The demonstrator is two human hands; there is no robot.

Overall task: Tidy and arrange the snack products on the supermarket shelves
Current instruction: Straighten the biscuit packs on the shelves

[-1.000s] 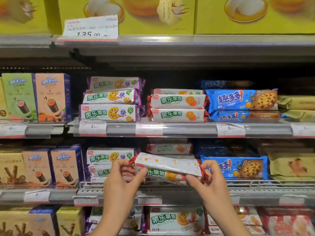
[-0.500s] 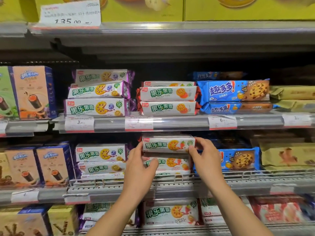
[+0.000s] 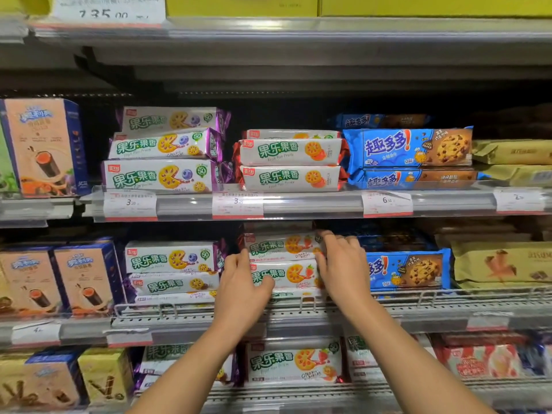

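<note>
We see white price tags clipped in the clear strip along the upper shelf edge: one reading about 3.20, another beside it, one marked 6.50, and one at the far right. A large price card sits on the top rail. A wire fence runs along the middle shelf's front.
</note>
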